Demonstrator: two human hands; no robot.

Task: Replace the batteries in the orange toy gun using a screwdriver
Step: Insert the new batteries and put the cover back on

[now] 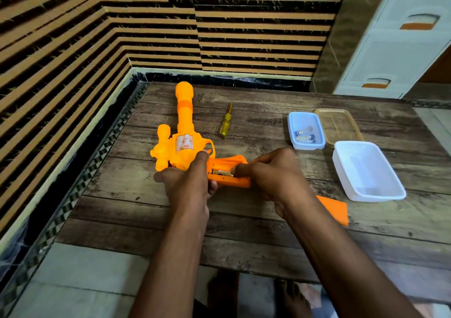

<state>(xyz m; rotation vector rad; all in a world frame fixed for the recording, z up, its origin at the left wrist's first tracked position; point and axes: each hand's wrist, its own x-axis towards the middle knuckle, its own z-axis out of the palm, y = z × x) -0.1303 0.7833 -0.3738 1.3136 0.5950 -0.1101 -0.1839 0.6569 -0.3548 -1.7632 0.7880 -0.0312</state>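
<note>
The orange toy gun (183, 132) lies on the wooden table (244, 220), barrel pointing away from me. Its handle has the battery compartment open, and a battery (221, 172) shows inside. My left hand (189, 183) grips the gun where the body meets the handle. My right hand (273, 175) holds the handle's end, with a fingertip pressing at the battery. The orange compartment cover (335, 209) lies on the table by my right wrist. A yellow screwdriver (226, 120) lies beyond the gun, untouched.
A small blue box (305, 130) with a few batteries stands at the right, a clear amber lid (339, 126) beside it. A larger white tub (367, 171) sits nearer. Striped tiled walls close the left and back. A white drawer cabinet (400, 37) stands far right.
</note>
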